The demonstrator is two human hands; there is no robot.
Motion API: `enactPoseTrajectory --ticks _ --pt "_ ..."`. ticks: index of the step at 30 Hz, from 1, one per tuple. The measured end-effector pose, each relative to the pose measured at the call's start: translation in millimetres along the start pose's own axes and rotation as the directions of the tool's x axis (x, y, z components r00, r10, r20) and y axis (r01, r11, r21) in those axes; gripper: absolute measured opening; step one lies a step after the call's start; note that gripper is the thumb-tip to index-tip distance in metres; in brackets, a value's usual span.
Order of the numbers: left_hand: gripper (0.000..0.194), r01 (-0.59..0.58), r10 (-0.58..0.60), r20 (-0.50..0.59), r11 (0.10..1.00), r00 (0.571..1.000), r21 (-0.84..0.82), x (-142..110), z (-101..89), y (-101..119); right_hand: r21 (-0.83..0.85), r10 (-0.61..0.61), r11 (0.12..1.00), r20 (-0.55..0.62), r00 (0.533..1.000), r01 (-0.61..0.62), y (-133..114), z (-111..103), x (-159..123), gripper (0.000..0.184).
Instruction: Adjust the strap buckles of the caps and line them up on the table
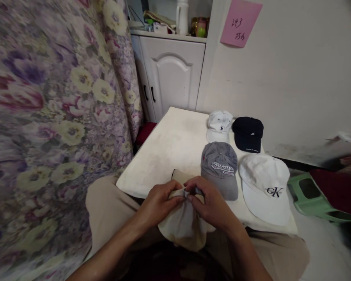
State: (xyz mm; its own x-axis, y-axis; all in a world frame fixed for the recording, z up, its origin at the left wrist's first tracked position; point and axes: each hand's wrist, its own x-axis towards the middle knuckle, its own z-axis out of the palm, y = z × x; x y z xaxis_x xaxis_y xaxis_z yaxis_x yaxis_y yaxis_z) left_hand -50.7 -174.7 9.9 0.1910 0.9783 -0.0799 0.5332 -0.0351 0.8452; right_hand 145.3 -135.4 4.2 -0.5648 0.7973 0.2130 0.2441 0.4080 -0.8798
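A beige baseball cap (pixel 183 228) is held over my lap at the table's near edge, its crown toward me and its brim pointing away. My left hand (pixel 160 199) pinches the cap's back strap from the left. From the right, my right hand (pixel 206 199) grips the same strap, and the fingertips of both hands nearly meet at its middle. The strap's fastening is too small to make out. Just beyond my right hand lies a grey cap (pixel 219 166) with white lettering. To its right rests a white cap (pixel 265 187) marked CK.
At the table's (pixel 158 148) far right lie a small white cap (pixel 220 125) and a black cap (pixel 248 132). A floral curtain (pixel 58 117) hangs on the left. Behind stands a white cabinet (pixel 174 74); a green stool (pixel 307 195) is at the right.
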Motion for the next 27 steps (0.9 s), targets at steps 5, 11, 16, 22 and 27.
enactPoseTrajectory --ticks 5,11,16,22,27 --pt "0.014 -0.026 0.027 0.017 0.998 0.999 -0.064 2 -2.7 0 0.023 -0.004 1.0 0.021 1.0 0.004 1 1 2 0.024" --pt "0.012 -0.042 0.045 0.056 0.998 0.997 -0.037 5 -5.5 -1 0.119 0.009 0.993 0.022 1.0 -0.011 12 4 7 0.023" --pt "0.014 -0.024 0.025 0.034 0.999 0.999 -0.031 8 -4.8 -5 0.093 0.083 0.992 0.012 0.996 -0.084 15 8 10 0.019" --pt "0.015 0.0 0.006 0.047 0.994 0.999 -0.11 8 -4.5 -4 0.039 0.152 0.988 -0.07 0.986 -0.15 10 12 13 0.016" --pt "0.016 -0.003 0.008 0.062 0.996 0.998 -0.089 10 -3.8 -6 0.095 0.16 0.984 -0.072 0.985 -0.152 14 14 14 0.013"
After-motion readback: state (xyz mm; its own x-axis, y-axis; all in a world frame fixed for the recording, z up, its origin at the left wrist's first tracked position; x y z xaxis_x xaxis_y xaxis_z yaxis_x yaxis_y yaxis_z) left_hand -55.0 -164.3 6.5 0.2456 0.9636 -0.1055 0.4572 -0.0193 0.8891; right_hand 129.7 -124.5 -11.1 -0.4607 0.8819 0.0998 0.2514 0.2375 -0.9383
